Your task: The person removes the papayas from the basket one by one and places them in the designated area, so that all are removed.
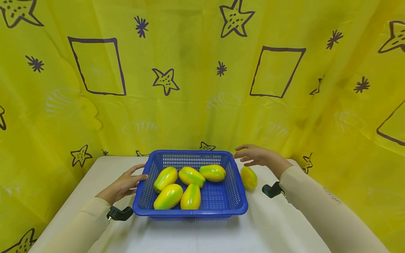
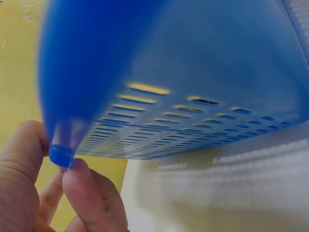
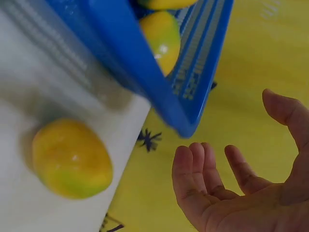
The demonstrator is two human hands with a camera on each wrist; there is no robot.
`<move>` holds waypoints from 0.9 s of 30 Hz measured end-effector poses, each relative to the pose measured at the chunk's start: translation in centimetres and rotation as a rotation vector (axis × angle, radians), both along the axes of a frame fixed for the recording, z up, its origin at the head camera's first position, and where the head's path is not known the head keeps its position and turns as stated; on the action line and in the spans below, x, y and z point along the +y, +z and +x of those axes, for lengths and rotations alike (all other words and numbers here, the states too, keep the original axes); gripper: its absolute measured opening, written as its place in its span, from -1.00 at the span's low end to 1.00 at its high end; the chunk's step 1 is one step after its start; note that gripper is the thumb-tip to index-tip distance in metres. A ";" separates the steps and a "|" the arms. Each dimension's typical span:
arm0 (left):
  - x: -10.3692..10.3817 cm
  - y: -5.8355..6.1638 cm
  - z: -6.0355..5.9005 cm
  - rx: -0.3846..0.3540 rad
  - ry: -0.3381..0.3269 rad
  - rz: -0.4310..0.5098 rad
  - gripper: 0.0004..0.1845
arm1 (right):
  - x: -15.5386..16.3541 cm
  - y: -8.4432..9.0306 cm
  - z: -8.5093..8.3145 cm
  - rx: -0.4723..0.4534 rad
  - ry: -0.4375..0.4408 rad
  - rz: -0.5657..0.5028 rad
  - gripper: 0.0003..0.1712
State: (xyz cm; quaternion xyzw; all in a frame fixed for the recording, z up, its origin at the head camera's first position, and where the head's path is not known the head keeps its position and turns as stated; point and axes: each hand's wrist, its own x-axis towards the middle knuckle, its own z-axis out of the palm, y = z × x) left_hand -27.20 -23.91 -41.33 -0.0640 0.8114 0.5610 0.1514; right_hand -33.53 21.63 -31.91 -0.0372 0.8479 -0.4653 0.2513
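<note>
Here the blue basket [image 1: 238, 202] holds five papayas [image 1: 168, 196]; left fingers [image 2: 84, 193] pinch its rim, right fingers [image 3: 193, 169] hang open.

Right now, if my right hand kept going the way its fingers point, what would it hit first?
Probably the blue basket: your right hand hovers open, fingers aimed at its far right corner, though depth is unclear.
</note>
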 end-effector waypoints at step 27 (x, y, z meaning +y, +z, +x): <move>0.0 -0.4 -0.1 -0.002 0.015 0.001 -0.21 | -8.0 -5.1 -0.9 0.312 0.065 0.205 -0.23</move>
